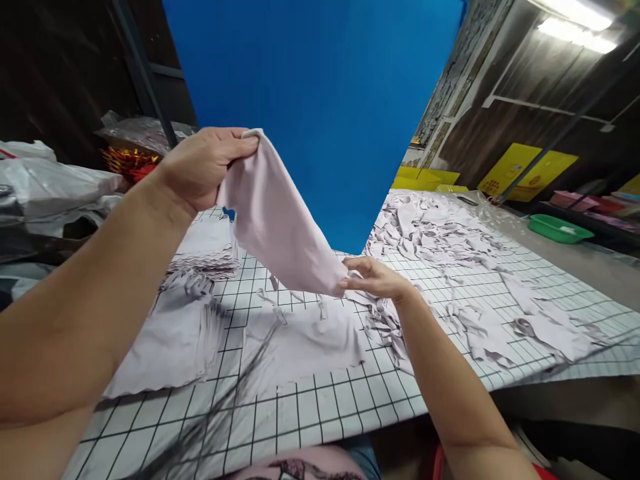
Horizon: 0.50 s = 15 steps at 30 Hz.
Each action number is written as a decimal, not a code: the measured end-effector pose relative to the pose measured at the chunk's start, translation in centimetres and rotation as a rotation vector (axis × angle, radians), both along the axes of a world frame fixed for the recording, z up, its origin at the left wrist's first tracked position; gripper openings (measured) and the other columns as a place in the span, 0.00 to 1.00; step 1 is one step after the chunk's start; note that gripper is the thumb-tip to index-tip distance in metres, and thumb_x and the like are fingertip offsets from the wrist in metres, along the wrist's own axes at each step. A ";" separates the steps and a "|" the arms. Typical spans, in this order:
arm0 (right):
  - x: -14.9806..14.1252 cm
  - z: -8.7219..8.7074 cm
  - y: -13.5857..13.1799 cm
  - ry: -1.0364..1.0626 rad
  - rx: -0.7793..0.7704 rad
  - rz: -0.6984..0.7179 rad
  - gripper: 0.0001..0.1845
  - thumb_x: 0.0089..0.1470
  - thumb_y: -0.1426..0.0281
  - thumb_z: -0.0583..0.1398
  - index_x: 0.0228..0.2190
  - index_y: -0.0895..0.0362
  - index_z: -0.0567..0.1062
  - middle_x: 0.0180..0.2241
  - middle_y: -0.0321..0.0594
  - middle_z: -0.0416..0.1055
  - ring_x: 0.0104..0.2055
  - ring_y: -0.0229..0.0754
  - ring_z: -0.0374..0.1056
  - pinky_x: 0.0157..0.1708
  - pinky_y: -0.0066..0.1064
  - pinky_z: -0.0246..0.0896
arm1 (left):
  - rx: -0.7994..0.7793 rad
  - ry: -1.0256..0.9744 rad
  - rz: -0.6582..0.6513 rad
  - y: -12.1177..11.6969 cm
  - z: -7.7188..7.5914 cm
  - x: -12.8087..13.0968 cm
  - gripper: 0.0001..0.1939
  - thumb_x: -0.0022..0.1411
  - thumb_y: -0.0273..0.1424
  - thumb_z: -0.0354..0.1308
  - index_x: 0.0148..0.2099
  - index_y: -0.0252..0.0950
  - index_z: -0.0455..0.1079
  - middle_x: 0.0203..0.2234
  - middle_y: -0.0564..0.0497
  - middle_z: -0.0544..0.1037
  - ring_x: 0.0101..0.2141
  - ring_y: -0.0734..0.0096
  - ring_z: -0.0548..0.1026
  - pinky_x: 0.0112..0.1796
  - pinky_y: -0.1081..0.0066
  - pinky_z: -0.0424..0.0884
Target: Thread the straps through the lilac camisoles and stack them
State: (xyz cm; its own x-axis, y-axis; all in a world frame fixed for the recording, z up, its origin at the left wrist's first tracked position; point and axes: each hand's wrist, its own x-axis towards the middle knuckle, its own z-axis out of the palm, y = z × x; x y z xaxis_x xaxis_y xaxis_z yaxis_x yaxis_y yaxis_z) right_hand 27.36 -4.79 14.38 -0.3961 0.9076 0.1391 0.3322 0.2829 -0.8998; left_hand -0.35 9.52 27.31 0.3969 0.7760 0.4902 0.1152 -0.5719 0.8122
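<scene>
A pale pink-grey fabric piece (283, 220) hangs in the air between my two hands, slanting down to the right. My left hand (210, 163) pinches its upper corner between thumb and fingers. At the lower right end, my right hand (373, 277) grips the edge with thumb and fingertips. Beneath it, another fabric piece (305, 340) lies flat on the grid-patterned tablecloth (330, 400). To the left stand a near stack of cut fabric (165, 340) and a farther stack (205, 243).
Loose fabric scraps (425, 227) cover the right and back of the table. A blue panel (310, 100) rises behind my hands. Plastic bags (55, 187) are piled at left. A green basket (560, 228) and yellow boxes (525, 170) stand at back right.
</scene>
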 end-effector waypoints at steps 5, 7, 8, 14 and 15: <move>1.6 2.9 -1.6 0.225 0.200 0.018 0.09 0.52 0.65 0.67 0.26 0.56 0.76 0.28 0.36 0.65 0.33 0.37 0.63 0.33 0.30 0.60 | -0.286 0.055 -0.255 1.8 -2.4 -2.2 0.09 0.68 0.27 0.50 0.42 0.25 0.68 0.28 0.53 0.68 0.30 0.81 0.67 0.40 0.72 0.66; 2.4 3.6 -2.0 0.239 0.239 0.004 0.11 0.52 0.65 0.67 0.24 0.57 0.74 0.29 0.37 0.64 0.33 0.37 0.62 0.32 0.30 0.59 | -0.347 0.034 -0.287 2.1 -3.5 -2.6 0.07 0.67 0.26 0.50 0.38 0.27 0.67 0.28 0.53 0.67 0.29 0.82 0.66 0.36 0.76 0.66; 2.8 3.8 -2.2 0.242 0.242 -0.013 0.12 0.52 0.64 0.67 0.24 0.57 0.73 0.29 0.37 0.64 0.32 0.37 0.62 0.32 0.31 0.59 | -0.370 0.012 -0.286 2.2 -3.9 -2.8 0.06 0.66 0.25 0.50 0.37 0.28 0.66 0.28 0.53 0.67 0.29 0.81 0.65 0.34 0.78 0.65; 5.0 2.6 -1.8 0.165 0.098 -0.196 0.16 0.50 0.59 0.67 0.26 0.56 0.69 0.31 0.37 0.63 0.32 0.38 0.61 0.32 0.31 0.58 | -0.463 0.210 -0.170 3.3 -7.9 -2.5 0.04 0.63 0.25 0.50 0.36 0.32 0.65 0.32 0.51 0.72 0.31 0.78 0.68 0.36 0.76 0.70; 5.2 1.8 -1.4 0.107 0.057 -0.243 0.16 0.50 0.58 0.67 0.28 0.56 0.69 0.31 0.37 0.64 0.33 0.38 0.61 0.32 0.31 0.58 | -0.470 0.316 -0.108 3.5 -9.0 -2.1 0.04 0.62 0.26 0.51 0.37 0.32 0.66 0.34 0.50 0.73 0.33 0.77 0.70 0.38 0.74 0.72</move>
